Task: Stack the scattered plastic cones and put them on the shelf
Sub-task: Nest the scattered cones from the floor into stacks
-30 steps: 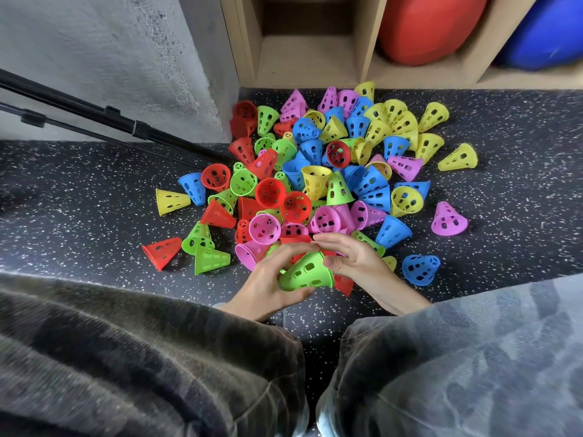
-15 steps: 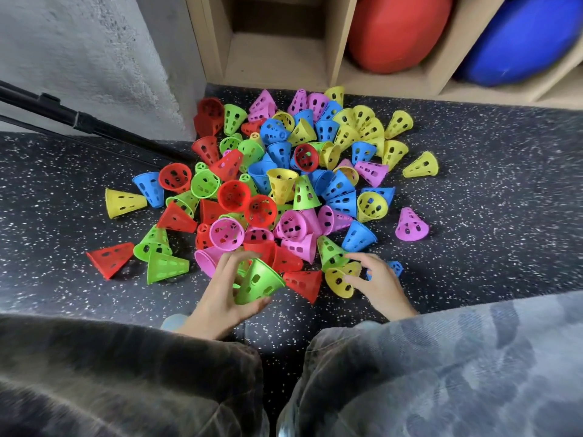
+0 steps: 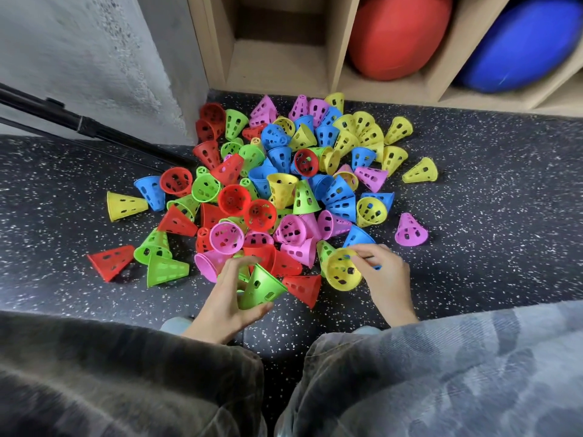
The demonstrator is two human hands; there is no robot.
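Note:
A pile of several perforated plastic cones (image 3: 284, 190) in red, green, blue, yellow and pink lies scattered on the dark speckled floor. My left hand (image 3: 227, 298) grips a green cone (image 3: 260, 287) at the pile's near edge, tip pointing away and up. My right hand (image 3: 383, 275) pinches the rim of a yellow cone (image 3: 340, 272) whose open end faces me. A red cone (image 3: 304, 288) lies between the two hands. The wooden shelf (image 3: 277, 67) stands behind the pile, its left compartment open.
A red ball (image 3: 397, 36) and a blue ball (image 3: 520, 42) fill the shelf's right compartments. Black tripod legs (image 3: 79, 124) slant across the left floor beside a grey wall (image 3: 94, 58). My knees fill the bottom of the view.
My right hand left the green cone, moved right and took hold of the yellow cone. The left hand kept the green cone and tilted it. The view shifted left and closer.

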